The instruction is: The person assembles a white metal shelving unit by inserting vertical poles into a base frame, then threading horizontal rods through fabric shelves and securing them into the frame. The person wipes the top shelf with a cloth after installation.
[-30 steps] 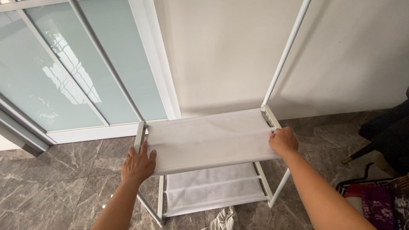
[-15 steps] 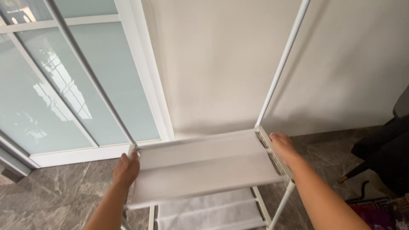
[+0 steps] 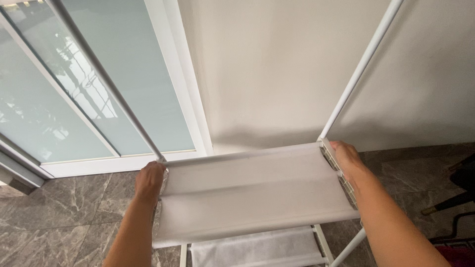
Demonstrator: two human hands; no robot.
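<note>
Gripping: both hands hold the white rack by the two short ends of its upper fabric shelf [image 3: 252,190].
Left hand [image 3: 149,181]: closed around the shelf's left end, right at the foot of the left upright pole [image 3: 106,81]; fingers curl over the edge and out of sight.
Right hand [image 3: 348,160]: wrapped over the shelf's right end, lying along the side rail [image 3: 341,175], just below the foot of the right upright pole [image 3: 358,71].
Upper fabric shelf: white cloth stretched between the two hands, tilted a little, its near edge lower than its far edge.
Lower fabric shelf [image 3: 257,249]: white, directly beneath the upper fabric shelf, partly hidden by it.
Wall [image 3: 277,64]: plain cream, behind the upper fabric shelf.
Sliding door [image 3: 74,94]: frosted glass in white frames, beyond the shelf's left end.
Floor [image 3: 64,212]: grey veined marble tile, under the rack and on both sides of the shelf.
Dark furniture legs [image 3: 452,200]: on the floor, well apart from the shelf's right end.
</note>
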